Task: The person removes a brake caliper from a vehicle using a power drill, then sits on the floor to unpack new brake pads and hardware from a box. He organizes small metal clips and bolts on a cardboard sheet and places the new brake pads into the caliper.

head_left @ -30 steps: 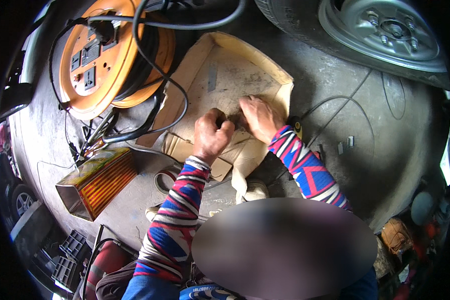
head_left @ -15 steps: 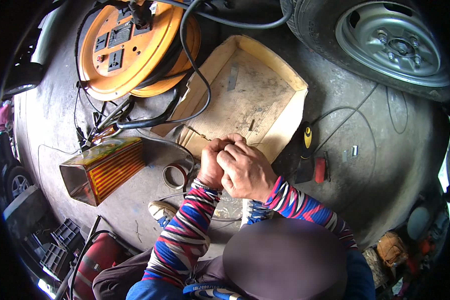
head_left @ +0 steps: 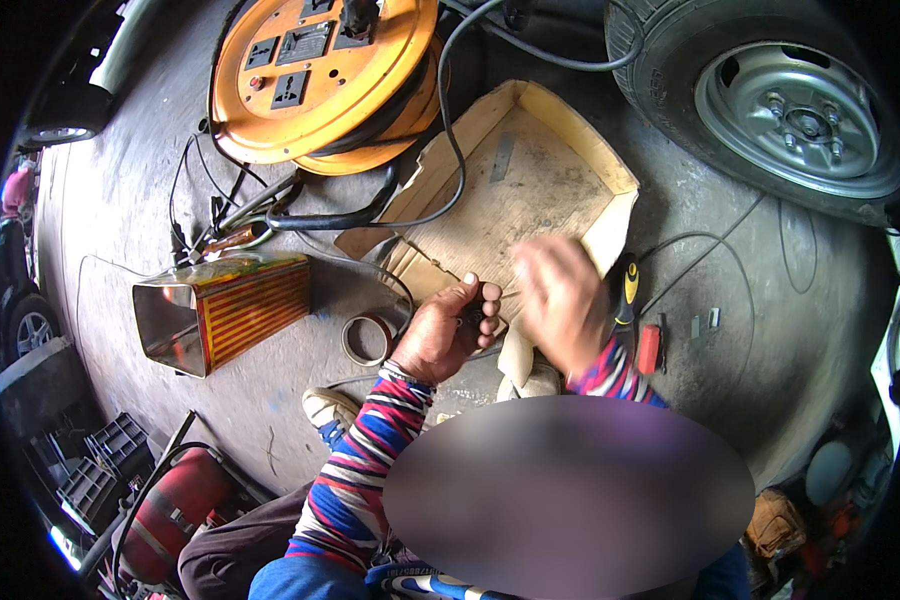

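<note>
- My left hand (head_left: 450, 330) is curled tight around a small dark object (head_left: 473, 312), too small for me to tell what it is; it sits above the near edge of the cardboard tray (head_left: 530, 190).
- My right hand (head_left: 560, 300) is blurred, just beside the left; I cannot tell whether it is clenched or released.
- The tray lies flat on the concrete floor (head_left: 770, 330), with a black cable (head_left: 448, 120) running across it.
- An orange cable reel (head_left: 320, 70) stands beyond the tray, and a wheel (head_left: 790, 110) to its right.
- A striped metal tin (head_left: 225, 310) lies on its side to my left, a roll of tape (head_left: 368, 338) between it and my left hand.
- A yellow-handled tool (head_left: 625, 290) lies beside my right hand.
</note>
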Action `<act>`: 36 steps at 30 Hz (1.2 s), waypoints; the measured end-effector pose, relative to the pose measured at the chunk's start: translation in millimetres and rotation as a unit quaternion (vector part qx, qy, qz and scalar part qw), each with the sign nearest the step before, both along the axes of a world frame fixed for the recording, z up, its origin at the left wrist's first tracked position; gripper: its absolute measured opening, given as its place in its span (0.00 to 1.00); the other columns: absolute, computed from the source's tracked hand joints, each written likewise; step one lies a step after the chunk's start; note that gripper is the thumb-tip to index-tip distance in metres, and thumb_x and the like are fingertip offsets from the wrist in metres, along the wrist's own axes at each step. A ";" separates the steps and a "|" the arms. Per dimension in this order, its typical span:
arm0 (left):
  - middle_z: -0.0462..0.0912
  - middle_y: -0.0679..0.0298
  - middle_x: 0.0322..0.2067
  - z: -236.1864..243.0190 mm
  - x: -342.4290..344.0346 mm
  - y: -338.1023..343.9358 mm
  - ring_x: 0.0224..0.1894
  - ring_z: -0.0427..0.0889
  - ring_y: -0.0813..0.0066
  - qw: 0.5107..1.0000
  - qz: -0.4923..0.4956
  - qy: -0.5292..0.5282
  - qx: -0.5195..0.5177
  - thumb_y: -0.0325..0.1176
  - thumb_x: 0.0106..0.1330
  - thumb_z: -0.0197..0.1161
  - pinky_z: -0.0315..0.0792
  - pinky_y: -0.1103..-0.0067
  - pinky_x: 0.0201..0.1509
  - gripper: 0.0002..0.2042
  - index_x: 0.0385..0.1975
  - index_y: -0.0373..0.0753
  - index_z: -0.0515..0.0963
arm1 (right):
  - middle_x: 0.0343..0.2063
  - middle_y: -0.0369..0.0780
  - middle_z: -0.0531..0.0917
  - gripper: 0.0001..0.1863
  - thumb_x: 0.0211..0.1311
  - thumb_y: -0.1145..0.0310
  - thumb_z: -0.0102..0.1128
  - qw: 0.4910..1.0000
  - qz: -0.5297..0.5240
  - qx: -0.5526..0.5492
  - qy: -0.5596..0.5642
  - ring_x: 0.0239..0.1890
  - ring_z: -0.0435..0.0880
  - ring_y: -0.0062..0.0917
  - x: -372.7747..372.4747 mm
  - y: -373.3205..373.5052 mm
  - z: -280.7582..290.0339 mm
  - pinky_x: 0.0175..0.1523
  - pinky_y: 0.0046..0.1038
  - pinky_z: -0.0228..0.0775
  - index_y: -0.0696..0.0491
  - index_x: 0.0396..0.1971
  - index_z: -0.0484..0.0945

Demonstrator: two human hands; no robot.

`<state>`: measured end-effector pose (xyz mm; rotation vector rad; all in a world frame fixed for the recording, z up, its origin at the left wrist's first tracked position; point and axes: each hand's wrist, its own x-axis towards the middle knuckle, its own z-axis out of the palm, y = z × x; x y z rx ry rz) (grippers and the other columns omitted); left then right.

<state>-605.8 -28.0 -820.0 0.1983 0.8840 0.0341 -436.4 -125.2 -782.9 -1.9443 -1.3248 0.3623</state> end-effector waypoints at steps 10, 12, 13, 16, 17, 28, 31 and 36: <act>0.73 0.73 0.26 20.2 -27.2 -1.5 0.26 0.70 0.81 0.978 -0.124 0.071 0.153 0.41 0.81 0.54 0.69 0.82 0.32 0.15 0.44 0.35 0.83 | 0.35 0.47 0.83 0.05 0.61 0.75 0.65 0.997 -0.020 -0.068 -0.031 0.39 0.85 0.45 65.9 2.0 -111.0 0.44 0.39 0.77 0.58 0.36 0.84; 0.73 0.72 0.26 17.9 -31.2 -5.8 0.26 0.70 0.81 0.980 -0.122 0.073 0.141 0.40 0.81 0.54 0.69 0.81 0.32 0.15 0.45 0.35 0.82 | 0.34 0.46 0.83 0.04 0.60 0.74 0.65 0.996 -0.017 -0.078 -0.040 0.38 0.85 0.44 68.2 9.2 -106.9 0.43 0.38 0.77 0.58 0.34 0.83; 0.74 0.71 0.27 16.4 -32.2 -8.1 0.27 0.72 0.80 0.982 -0.111 0.074 0.133 0.40 0.81 0.54 0.70 0.81 0.33 0.16 0.46 0.34 0.82 | 0.33 0.46 0.83 0.04 0.60 0.74 0.65 0.996 -0.014 -0.075 -0.046 0.37 0.85 0.43 68.8 14.5 -101.2 0.42 0.37 0.77 0.58 0.33 0.83; 0.79 0.67 0.31 12.5 -31.4 -12.9 0.33 0.78 0.74 0.987 -0.081 0.076 0.119 0.42 0.81 0.52 0.74 0.76 0.40 0.18 0.48 0.33 0.80 | 0.30 0.45 0.83 0.03 0.60 0.72 0.66 0.995 -0.021 -0.091 0.032 0.35 0.85 0.42 54.4 22.9 -69.2 0.41 0.39 0.77 0.55 0.30 0.82; 0.80 0.66 0.32 11.8 -29.4 -14.3 0.35 0.79 0.73 0.992 -0.049 0.077 0.089 0.43 0.81 0.51 0.75 0.75 0.42 0.18 0.48 0.33 0.80 | 0.29 0.45 0.83 0.03 0.60 0.72 0.66 0.992 -0.024 -0.101 0.076 0.34 0.85 0.42 44.5 21.3 -53.6 0.41 0.40 0.76 0.54 0.29 0.82; 0.72 0.73 0.27 104.2 -45.6 37.2 0.20 0.61 0.86 0.991 0.134 -0.002 -0.001 0.50 0.80 0.52 0.50 0.87 0.19 0.16 0.35 0.45 0.74 | 0.44 0.43 0.83 0.15 0.58 0.69 0.71 0.982 0.124 0.072 0.121 0.49 0.82 0.37 -34.0 17.6 50.1 0.56 0.37 0.75 0.55 0.45 0.84; 0.71 0.72 0.24 158.9 -102.3 73.0 0.18 0.60 0.86 0.941 0.217 0.013 0.258 0.51 0.80 0.52 0.51 0.85 0.18 0.18 0.29 0.47 0.74 | 0.39 0.41 0.83 0.08 0.68 0.73 0.61 0.982 0.001 0.039 0.182 0.38 0.81 0.24 -14.9 11.7 42.6 0.45 0.26 0.73 0.59 0.43 0.83; 0.81 0.67 0.30 173.8 -164.5 131.5 0.32 0.77 0.80 0.657 0.266 0.296 0.640 0.50 0.82 0.51 0.70 0.82 0.37 0.21 0.38 0.39 0.81 | 0.36 0.33 0.85 0.06 0.71 0.75 0.61 0.960 -0.087 0.006 0.266 0.36 0.79 0.14 -2.2 -4.7 12.4 0.41 0.20 0.71 0.59 0.43 0.83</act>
